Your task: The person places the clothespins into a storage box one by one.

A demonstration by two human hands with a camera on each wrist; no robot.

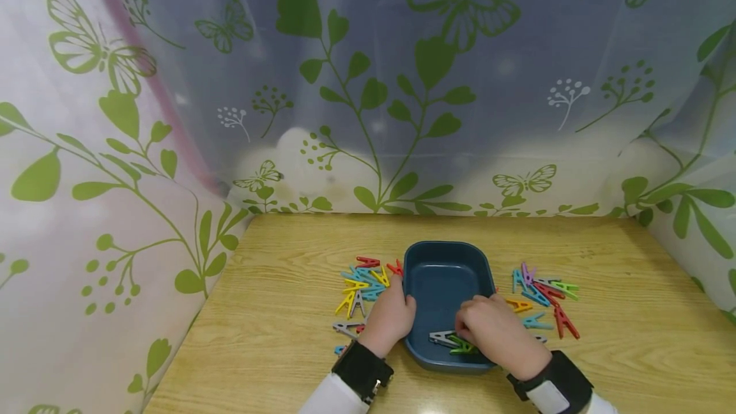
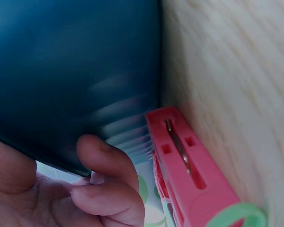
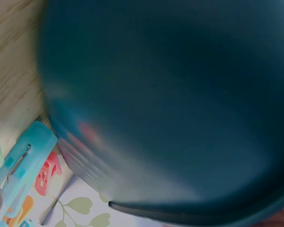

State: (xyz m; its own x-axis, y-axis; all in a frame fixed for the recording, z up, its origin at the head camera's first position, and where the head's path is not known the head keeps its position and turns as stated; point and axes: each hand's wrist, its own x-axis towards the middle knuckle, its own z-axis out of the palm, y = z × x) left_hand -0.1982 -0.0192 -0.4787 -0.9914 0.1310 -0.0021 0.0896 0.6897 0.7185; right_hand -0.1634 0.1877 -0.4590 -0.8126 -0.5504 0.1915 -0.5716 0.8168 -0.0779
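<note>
A dark blue tray [image 1: 443,283] with rounded corners stands on the table. My left hand [image 1: 393,313] grips its left wall; in the left wrist view the fingers [image 2: 109,163] curl at the rim, thumb on the other side. My right hand [image 1: 494,331] reaches over the right wall with its fingers bent down into the tray. Below those fingertips lie a grey clothespin [image 1: 441,337] and green clothespins [image 1: 463,345] on the tray floor. The right fingertips are hidden, and I cannot tell whether they hold a clothespin. In the right wrist view the tray's outside [image 3: 156,118] covers most of the picture.
Clothespins in several colours lie left of the tray, among them a yellow one [image 1: 346,303]. More lie to the right, including a red one [image 1: 566,322] and an orange one [image 1: 519,305]. A pink clothespin [image 2: 194,170] is close beside the tray. A patterned curtain [image 1: 368,114] hangs behind the wooden table [image 1: 276,312].
</note>
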